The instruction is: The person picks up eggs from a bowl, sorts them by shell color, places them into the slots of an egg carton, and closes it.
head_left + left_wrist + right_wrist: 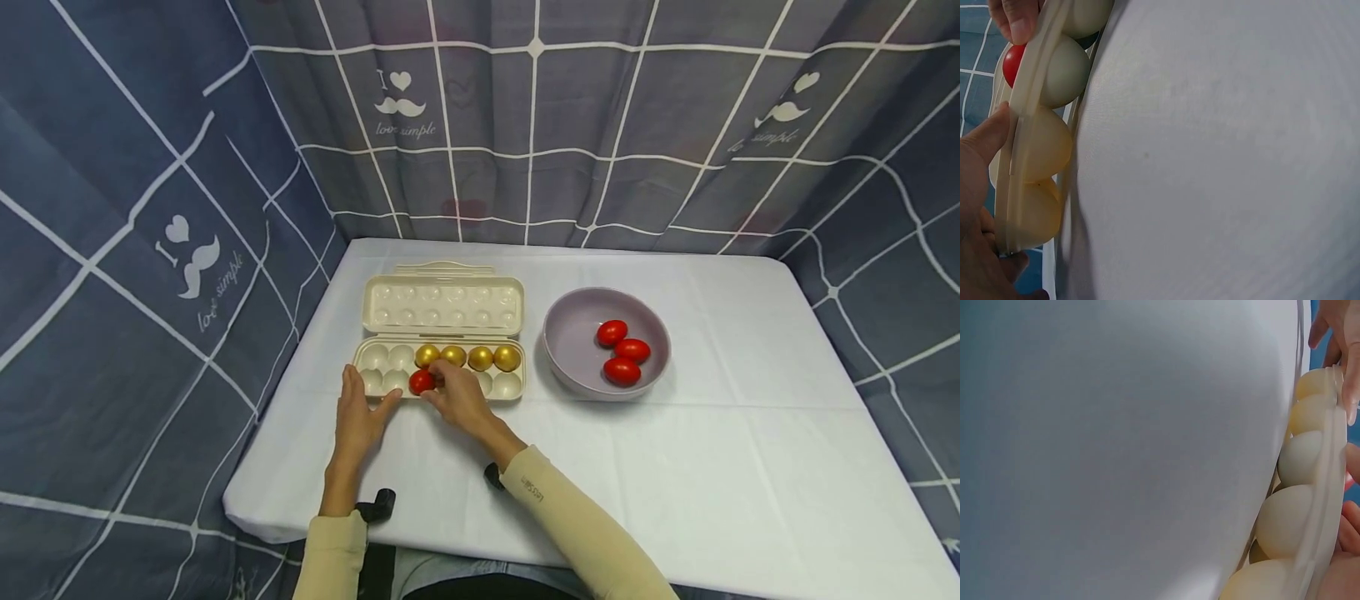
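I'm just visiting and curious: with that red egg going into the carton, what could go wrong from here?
1. The glossy red egg is only pinched by the right hand at the cream plastic egg carton's front row; a loose grip might let it roll onto the white tablecloth.
2. The left hand merely rests against the light carton's rim, so a push could slide it.
3. Fingers reaching in could nudge the four gold eggs just behind.

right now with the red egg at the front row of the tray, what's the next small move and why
Probably let the right hand release the red egg and lift away toward the bowl. The egg already sits in a front-row cup of the egg tray, which the left hand touches at its front edge, and three red eggs remain in the bowl.
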`<state>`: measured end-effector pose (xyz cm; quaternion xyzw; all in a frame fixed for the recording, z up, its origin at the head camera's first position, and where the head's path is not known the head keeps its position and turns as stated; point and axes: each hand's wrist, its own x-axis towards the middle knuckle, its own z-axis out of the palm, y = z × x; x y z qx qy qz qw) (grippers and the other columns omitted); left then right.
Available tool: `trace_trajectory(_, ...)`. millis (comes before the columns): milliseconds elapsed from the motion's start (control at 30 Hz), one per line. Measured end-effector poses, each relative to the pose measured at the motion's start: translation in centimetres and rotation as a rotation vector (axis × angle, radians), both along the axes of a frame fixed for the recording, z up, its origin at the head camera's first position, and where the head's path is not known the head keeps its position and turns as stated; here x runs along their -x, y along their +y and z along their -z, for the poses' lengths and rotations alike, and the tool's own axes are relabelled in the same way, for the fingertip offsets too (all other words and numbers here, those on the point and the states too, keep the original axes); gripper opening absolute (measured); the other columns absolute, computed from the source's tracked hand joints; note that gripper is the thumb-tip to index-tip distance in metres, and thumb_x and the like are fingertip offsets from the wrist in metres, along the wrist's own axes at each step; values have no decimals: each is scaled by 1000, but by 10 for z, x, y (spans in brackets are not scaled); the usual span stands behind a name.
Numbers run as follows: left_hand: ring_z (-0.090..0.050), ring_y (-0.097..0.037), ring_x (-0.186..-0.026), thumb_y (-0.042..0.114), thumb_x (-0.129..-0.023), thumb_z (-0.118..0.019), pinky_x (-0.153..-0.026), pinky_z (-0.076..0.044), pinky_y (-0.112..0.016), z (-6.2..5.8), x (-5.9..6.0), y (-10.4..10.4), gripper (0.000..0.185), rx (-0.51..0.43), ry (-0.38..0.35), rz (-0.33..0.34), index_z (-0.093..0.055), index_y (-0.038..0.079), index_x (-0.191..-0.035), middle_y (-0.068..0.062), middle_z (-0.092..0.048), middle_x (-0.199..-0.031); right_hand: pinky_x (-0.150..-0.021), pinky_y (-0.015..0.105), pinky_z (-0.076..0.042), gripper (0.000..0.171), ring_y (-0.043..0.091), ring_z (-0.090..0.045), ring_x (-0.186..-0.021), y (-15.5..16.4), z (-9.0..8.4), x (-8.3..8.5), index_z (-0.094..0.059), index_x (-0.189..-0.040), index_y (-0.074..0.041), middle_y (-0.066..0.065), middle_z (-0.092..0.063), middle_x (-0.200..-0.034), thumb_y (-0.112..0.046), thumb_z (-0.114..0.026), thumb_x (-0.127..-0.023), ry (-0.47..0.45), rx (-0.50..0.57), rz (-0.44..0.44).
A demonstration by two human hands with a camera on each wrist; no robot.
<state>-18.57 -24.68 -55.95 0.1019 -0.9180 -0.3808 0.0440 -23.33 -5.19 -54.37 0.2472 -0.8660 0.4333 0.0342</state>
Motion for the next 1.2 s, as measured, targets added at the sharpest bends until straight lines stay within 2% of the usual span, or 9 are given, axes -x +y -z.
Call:
trace_trajectory(267,0,-45,-146,46,-93,-66,-118,-7,-51,-1,-3,0,106,-12,-17,-7,6,-5,-154,-26,7,-161,-83,26,-54,35,23,-68,-94,6,3,0,-65,-114,2,12,-69,-109,-9,-78,-84,-65,56,-51)
trace_trajectory(533,1,-45,-147,47,-93,-66,-118,-7,-52,-1,-3,-1,107,-24,-7,-7,6,-4,-154,-26,6,-161,-84,30,-54,35,26,-66,-93,9,4,0,-65,-116,2,12,-69,-107,-11,-76,-85,-53,91,-84)
trace_trajectory(833,2,-42,-147,49,-92,-66,-118,-6,-52,-1,-2,1,108,-37,2,4,4,-5,-154,-25,6,-161,-97,37,-50,38,30,-63,-113,21,4,-6,-63,-122,4,16,-66,-120,-13,-72,-89,-134,333,-130)
trace_trajectory(1000,4,-40,-148,50,-92,-65,-119,-5,-50,0,-2,-1,109,-35,-16,0,6,-4,-154,-24,8,-162,-99,40,-49,43,39,-60,-115,34,0,-15,-61,-125,7,23,-62,-125,-11,-73,-88,-111,402,-152)
trace_trajectory(1200,5,-39,-148,50,-93,-65,-119,-5,-50,-1,-1,-1,108,-55,-33,1,7,-2,-154,-22,9,-162,-100,49,-46,48,44,-58,-116,58,-16,-19,-59,-129,6,24,-61,-128,-12,-74,-87,-27,339,-121)
